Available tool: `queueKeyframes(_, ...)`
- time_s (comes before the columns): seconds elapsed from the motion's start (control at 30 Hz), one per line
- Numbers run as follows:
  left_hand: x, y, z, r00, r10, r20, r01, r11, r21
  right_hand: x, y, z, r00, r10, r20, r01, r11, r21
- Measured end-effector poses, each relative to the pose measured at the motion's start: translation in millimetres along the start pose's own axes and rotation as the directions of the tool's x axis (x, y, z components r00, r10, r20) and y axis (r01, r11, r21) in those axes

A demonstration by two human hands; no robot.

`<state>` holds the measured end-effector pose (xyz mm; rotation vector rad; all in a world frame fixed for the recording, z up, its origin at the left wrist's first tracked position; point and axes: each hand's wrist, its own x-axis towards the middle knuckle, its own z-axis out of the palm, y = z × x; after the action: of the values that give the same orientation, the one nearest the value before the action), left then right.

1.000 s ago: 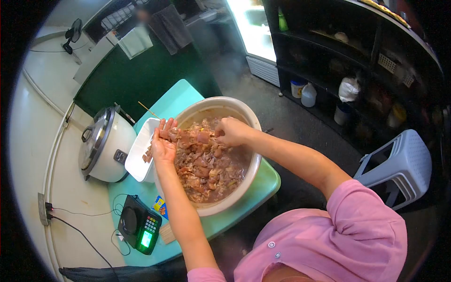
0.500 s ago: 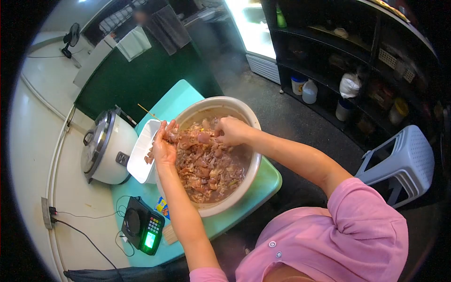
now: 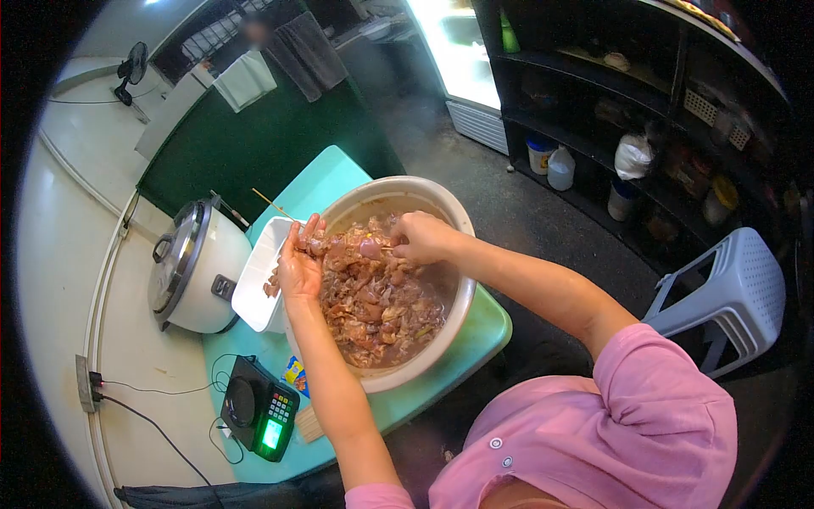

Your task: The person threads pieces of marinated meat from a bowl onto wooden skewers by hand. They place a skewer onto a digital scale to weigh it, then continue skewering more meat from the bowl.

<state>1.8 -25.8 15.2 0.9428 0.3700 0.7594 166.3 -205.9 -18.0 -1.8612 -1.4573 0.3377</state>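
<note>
A thin wooden skewer (image 3: 272,204) pokes out past the fingertips of my left hand (image 3: 301,270), which supports it palm up with the fingers curled round it. Raw marinated meat (image 3: 346,247) is threaded along the skewer between my hands. At the other end, my right hand (image 3: 421,238) pinches the meat; the skewer's tip is hidden by the fingers. Both hands are over a large round basin (image 3: 463,293) of cut raw meat (image 3: 373,314) in brownish liquid. Left of the basin, partly behind my left hand, is a white tray (image 3: 254,284) with some meat in it.
A turquoise table (image 3: 428,369) carries the basin, a rice cooker (image 3: 199,267), a digital scale (image 3: 259,407) with a lit display, a blue and yellow packet (image 3: 296,374) and a bundle of sticks (image 3: 310,424). A grey plastic stool (image 3: 738,288) stands at right. Dark shelves (image 3: 585,76) line the back.
My right fingers have shifted slightly at the end of the skewered meat, and the meat sits a little more in line between my hands. The camera view has moved slightly.
</note>
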Motion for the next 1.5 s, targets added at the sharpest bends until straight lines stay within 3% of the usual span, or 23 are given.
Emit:
queueKeyframes(0.2,8,-6,-9,0.996,0.089,0.004,-0.089,0.995,0.039,-1,1,2,1.000,-0.003,-0.030,0.004,0.999,0.039)
queueKeyframes(0.37,4,-5,-10,0.995,0.080,0.060,-0.081,0.997,0.014,2,2,4,0.999,-0.032,0.003,0.032,0.996,0.078)
queueKeyframes(0.43,2,-3,-4,0.995,0.077,0.056,-0.077,0.997,0.011,1,3,4,0.992,-0.118,-0.046,0.120,0.992,0.037)
queueKeyframes(0.67,-2,-4,0,0.990,0.109,0.084,-0.116,0.990,0.081,0,4,5,0.986,-0.144,-0.089,0.148,0.988,0.035)
queueKeyframes(0.93,-4,-1,0,0.990,0.110,0.092,-0.119,0.988,0.098,4,8,12,0.977,-0.214,-0.020,0.215,0.976,0.048)
queueKeyframes(1.13,2,-4,-8,0.981,0.147,0.125,-0.152,0.988,0.030,1,2,7,0.978,-0.208,0.014,0.206,0.977,0.060)
queueKeyframes(1.43,3,-2,-6,0.995,0.098,0.011,-0.098,0.995,-0.014,4,3,7,0.987,-0.158,0.015,0.156,0.984,0.082)
queueKeyframes(1.5,5,-4,-10,0.987,0.124,0.106,-0.126,0.992,0.016,4,1,5,0.990,-0.143,0.022,0.141,0.987,0.073)
